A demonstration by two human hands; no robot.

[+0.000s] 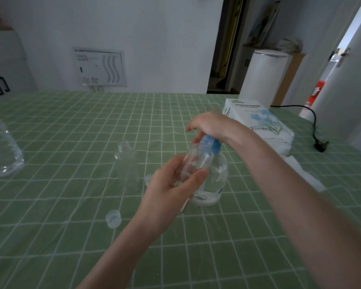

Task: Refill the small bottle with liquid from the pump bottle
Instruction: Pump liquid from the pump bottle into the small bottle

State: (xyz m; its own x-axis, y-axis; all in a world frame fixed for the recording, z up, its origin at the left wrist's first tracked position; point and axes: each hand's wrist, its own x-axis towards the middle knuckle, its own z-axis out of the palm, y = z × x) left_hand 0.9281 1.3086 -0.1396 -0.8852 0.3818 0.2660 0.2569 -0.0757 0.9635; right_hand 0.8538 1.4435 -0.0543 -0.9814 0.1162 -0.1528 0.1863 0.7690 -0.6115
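My left hand [171, 186] grips a small clear bottle [196, 161], tilted with its open mouth up against the blue pump head. The clear pump bottle [217, 180] stands on the green checked tablecloth just behind it, with some clear liquid at its bottom. My right hand [213, 124] rests on top of the blue pump [212, 142], palm down with its fingers curled over it.
A second open clear bottle [126, 163] stands to the left. A clear cap [113, 219] lies near the front, another small cap [148, 179] beside my left hand. A large water bottle [0, 147] is far left, a tissue pack [259, 124] and a black cable [313, 122] at the right.
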